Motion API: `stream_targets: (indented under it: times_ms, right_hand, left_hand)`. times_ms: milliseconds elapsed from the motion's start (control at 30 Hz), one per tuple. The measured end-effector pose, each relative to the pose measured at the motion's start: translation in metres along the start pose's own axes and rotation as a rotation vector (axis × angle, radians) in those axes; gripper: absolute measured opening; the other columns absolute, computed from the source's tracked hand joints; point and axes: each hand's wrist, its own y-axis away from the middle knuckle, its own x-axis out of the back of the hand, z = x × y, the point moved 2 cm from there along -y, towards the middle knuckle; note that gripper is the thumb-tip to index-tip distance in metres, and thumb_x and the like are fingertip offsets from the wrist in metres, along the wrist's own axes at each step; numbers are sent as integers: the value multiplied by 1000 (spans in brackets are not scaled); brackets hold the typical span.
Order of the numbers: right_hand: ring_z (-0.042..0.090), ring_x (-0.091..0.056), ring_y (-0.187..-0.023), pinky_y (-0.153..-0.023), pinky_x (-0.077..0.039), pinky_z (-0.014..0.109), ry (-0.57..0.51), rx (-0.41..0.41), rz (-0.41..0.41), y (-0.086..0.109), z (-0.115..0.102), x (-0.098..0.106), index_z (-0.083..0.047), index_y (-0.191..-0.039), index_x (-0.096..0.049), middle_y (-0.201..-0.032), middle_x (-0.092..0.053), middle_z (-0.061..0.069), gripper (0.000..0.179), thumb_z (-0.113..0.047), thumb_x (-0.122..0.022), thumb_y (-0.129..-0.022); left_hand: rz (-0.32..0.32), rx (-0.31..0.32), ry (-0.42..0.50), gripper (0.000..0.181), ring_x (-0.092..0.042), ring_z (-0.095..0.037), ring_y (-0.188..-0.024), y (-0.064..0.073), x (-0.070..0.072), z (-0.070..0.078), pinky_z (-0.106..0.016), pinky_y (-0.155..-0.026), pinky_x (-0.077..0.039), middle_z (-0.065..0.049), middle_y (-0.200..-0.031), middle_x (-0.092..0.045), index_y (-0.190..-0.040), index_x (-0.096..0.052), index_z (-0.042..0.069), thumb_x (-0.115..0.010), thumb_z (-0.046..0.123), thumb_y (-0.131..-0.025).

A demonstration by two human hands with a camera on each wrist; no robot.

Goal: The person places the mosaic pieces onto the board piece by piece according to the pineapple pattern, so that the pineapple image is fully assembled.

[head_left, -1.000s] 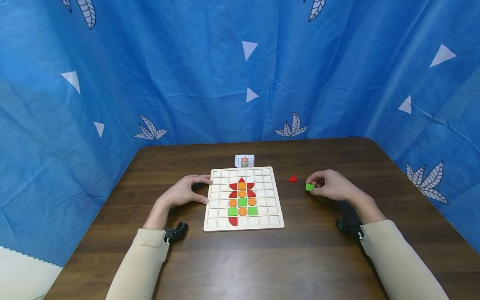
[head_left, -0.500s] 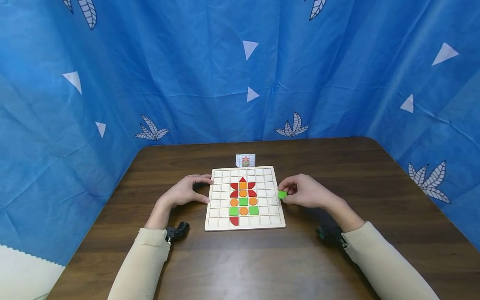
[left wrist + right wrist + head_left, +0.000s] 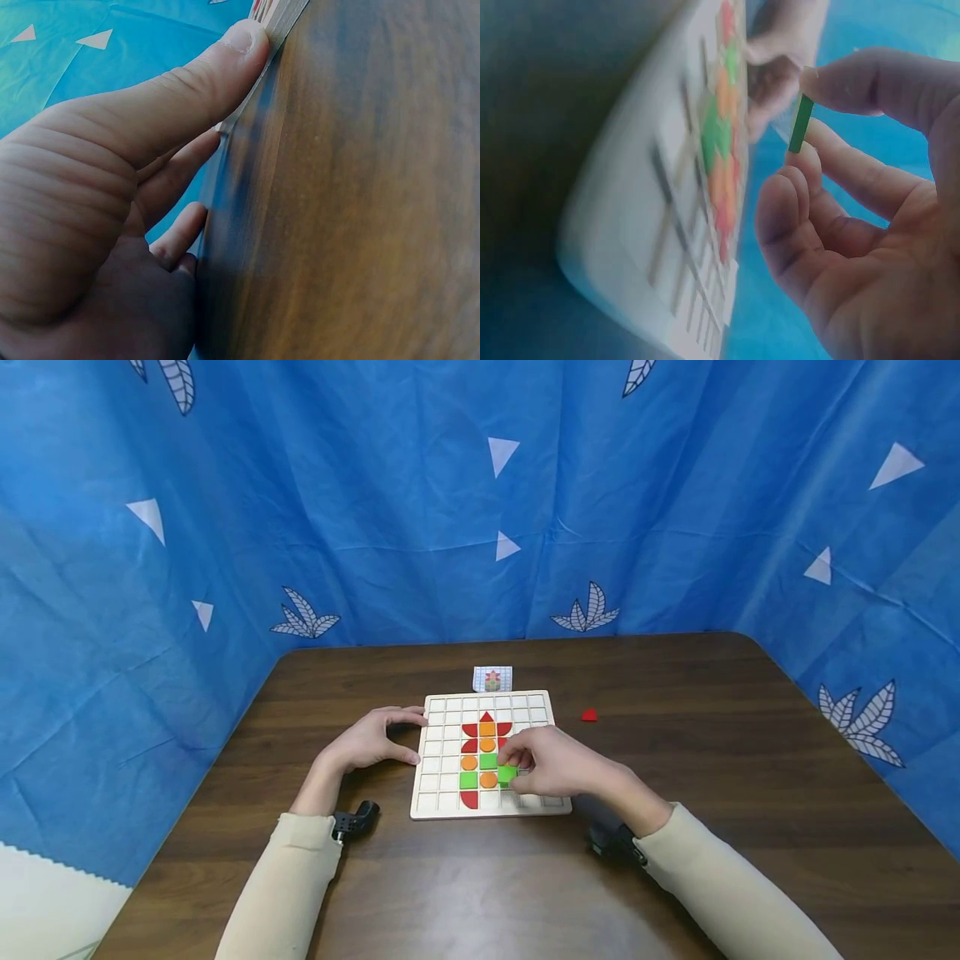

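My right hand (image 3: 562, 762) pinches a thin green square tile (image 3: 801, 124) between thumb and fingers. In the right wrist view the tile stands on edge, apart from the board (image 3: 442, 703); in the head view it hovers over the lower right of the pattern. The white board carries a grid with red, orange and green pieces, among them an orange disc (image 3: 469, 763) and a red quarter-round (image 3: 468, 799). Part of the pattern's right side lies hidden behind my right fingers. My left hand (image 3: 372, 742) rests at the board's left edge, thumb and fingers spread along it, touching its rim.
A small printed card (image 3: 492, 678) with a coloured pattern lies just behind the board. One loose red piece, roughly triangular (image 3: 589, 716), lies right of the board on the dark wooden table (image 3: 480, 893). Blue curtains (image 3: 420, 510) hang behind and at both sides.
My right hand has carried the green square tile leftward from the table, past the board's right edge, to above the pattern. My left hand stays at the board's left edge.
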Motion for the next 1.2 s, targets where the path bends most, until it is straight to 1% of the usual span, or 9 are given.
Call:
stream_targets:
  times_ms: [133,300,433,533,767,867,1000,1100,1200]
  right_hand:
    - [14,-60,-83,-76,-54,29,7,22,-35,-3,-4,-12,-15,-106,-77,-89,-68,-8,25,-13,-83,-82]
    - [14,-60,-80,-73,-53,27,72,75,-36,-5,-8,-21,-13,-108,-77,-88,-69,-8,25,-12,-80,-83]
    - [14,-60,-81,-72,-51,26,122,78,-45,-6,-12,-27,-12,-110,-78,-94,-72,-7,26,-10,-77,-85]
    - [14,-59,-82,-72,-50,25,148,88,-47,-5,-13,-30,-12,-109,-79,-97,-73,-5,23,-9,-78,-86]
    - [13,-63,-91,-83,-54,28,173,136,-35,-5,-15,-33,-12,-98,-81,-96,-73,-5,11,-11,-81,-87]
    - [11,-63,-91,-83,-54,28,186,144,-38,-5,-14,-34,-14,-96,-81,-95,-73,-6,9,-12,-81,-88]
    - [8,-60,-87,-79,-53,24,170,141,-53,-4,-11,-31,-16,-100,-82,-97,-71,-8,11,-14,-80,-89]
    - [8,-59,-84,-75,-52,24,131,113,-47,-4,-4,-24,-17,-102,-82,-97,-71,-9,13,-14,-80,-90]
    - [11,-60,-86,-74,-53,26,102,69,-10,-5,5,-13,-17,-101,-82,-98,-72,-8,12,-14,-80,-89]
  left_hand:
    - [-1,-4,-4,58,-41,-35,-148,0,0,0,-60,-121,-32,-7,-157,-51,-130,-72,20,-93,27,-76]
    - [0,-4,7,58,-41,-35,-149,-1,1,0,-59,-122,-32,-7,-157,-51,-130,-71,19,-93,25,-76]
    - [0,2,6,58,-41,-35,-149,-1,2,1,-59,-122,-31,-7,-157,-51,-130,-71,19,-93,25,-76]
    - [-5,1,5,58,-40,-35,-149,0,1,2,-60,-122,-31,-8,-157,-51,-130,-71,19,-93,25,-76]
    - [-5,9,16,58,-39,-35,-150,1,1,3,-60,-123,-29,-7,-158,-50,-130,-71,19,-92,24,-77]
    - [-3,7,23,58,-39,-34,-150,1,1,3,-59,-124,-29,-7,-158,-51,-130,-71,18,-92,23,-76]
    - [-1,8,16,58,-39,-35,-150,1,1,3,-60,-123,-29,-7,-157,-51,-130,-71,19,-93,24,-76]
    - [-1,10,9,58,-39,-35,-150,1,1,3,-61,-123,-29,-7,-158,-50,-130,-71,20,-92,25,-76]
    - [-1,9,7,58,-40,-35,-149,1,0,3,-61,-123,-29,-7,-157,-51,-130,-71,20,-92,24,-76]
